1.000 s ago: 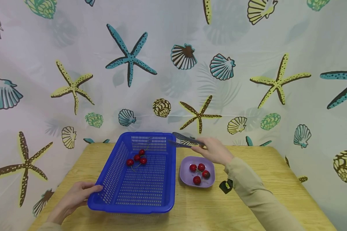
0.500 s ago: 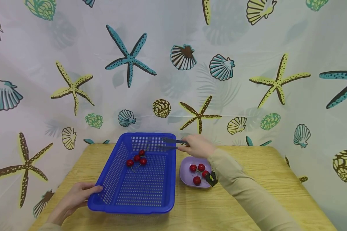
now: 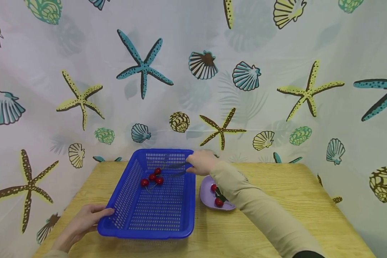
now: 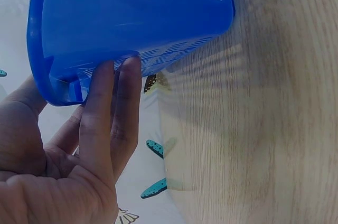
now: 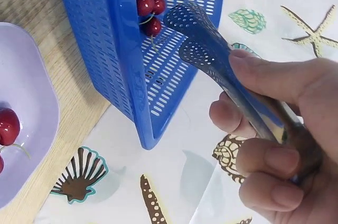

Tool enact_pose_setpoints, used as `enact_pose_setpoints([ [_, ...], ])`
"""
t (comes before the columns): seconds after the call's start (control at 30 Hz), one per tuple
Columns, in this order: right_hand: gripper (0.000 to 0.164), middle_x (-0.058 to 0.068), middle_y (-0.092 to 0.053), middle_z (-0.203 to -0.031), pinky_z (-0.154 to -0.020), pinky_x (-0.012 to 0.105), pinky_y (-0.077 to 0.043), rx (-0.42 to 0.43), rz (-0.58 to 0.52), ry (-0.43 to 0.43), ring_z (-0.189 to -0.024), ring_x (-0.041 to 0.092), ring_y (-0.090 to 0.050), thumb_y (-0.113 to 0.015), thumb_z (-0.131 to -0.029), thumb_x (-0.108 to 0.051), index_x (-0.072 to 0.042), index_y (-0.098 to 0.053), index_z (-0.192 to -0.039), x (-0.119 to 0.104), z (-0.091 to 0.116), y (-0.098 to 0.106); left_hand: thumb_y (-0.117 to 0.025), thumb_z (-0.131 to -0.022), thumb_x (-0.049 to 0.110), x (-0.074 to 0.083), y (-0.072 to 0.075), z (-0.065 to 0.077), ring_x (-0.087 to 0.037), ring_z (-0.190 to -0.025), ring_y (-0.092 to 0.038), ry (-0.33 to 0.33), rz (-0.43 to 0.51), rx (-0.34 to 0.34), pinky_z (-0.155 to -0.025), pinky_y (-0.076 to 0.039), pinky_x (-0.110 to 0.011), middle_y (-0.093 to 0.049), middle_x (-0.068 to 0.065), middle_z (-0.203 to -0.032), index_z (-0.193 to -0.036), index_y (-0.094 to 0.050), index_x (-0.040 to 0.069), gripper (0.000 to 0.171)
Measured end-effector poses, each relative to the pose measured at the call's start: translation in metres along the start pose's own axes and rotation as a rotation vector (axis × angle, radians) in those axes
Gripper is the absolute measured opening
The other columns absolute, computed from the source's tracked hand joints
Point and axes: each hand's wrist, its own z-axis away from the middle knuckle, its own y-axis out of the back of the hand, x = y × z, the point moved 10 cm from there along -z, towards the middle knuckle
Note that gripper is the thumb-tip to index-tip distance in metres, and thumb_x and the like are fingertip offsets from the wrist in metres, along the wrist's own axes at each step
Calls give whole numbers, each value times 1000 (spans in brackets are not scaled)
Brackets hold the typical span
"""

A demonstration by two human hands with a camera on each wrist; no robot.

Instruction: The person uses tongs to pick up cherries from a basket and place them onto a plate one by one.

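A blue slotted plastic basket stands on the table. My left hand grips its near left corner, thumb over the rim and fingers against the outer wall, as the left wrist view also shows. Several red cherries with stems lie together toward the back left of the basket. Above its right rear side, my right hand holds metal tongs with perforated tips. Those tips are apart, with nothing between them, and point toward the cherries. Some lengths of the tongs are hidden by the hand.
A small purple bowl with red cherries sits right of the basket, partly hidden under my right sleeve. The wooden table ends at a patterned curtain on the back and sides.
My right hand has moved left and slightly down, bringing the tongs from the basket's right rim to inside it. The sleeve now covers part of the bowl. My left hand stays put.
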Motion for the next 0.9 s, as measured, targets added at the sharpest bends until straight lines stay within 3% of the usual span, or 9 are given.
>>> enact_pose_setpoints([
  [0.23, 26, 2, -74, -102, -73, 38, -61, -17, 193, 11, -85, 20, -71, -66, -97, -38, -18, -74, -112, -20, -16, -9, -57, -103, 27, 1, 1, -1, -20, -94, -75, 1, -3, 4, -80, -64, -39, -76, -11, -108, -136, -48, -21, 59],
  [0.6, 20, -4, -75, -101, -71, 33, -61, 17, 401, 15, -86, 17, -72, -68, -96, -38, -24, -75, -108, -44, -41, -15, -55, -104, 26, -1, 0, -1, -20, -94, -75, -17, 8, -23, -80, -64, -38, -76, -12, -109, -135, -47, -22, 58],
  [0.77, 14, -6, -76, -99, -69, 32, -61, 45, 445, 13, -82, 15, -71, -64, -99, -28, -26, -77, -104, -51, -52, -17, -56, -103, 27, -1, 1, -1, -20, -95, -75, -14, 5, -16, -80, -64, -38, -76, -12, -109, -136, -46, -22, 59],
  [0.9, 24, -8, -76, -97, -69, 29, -60, 57, 492, 10, -80, 12, -70, -56, -102, -19, -29, -78, -101, -56, -59, -20, -57, -103, 27, 0, 0, -1, -20, -95, -75, -15, 1, -11, -81, -64, -39, -76, -13, -110, -136, -46, -22, 60],
])
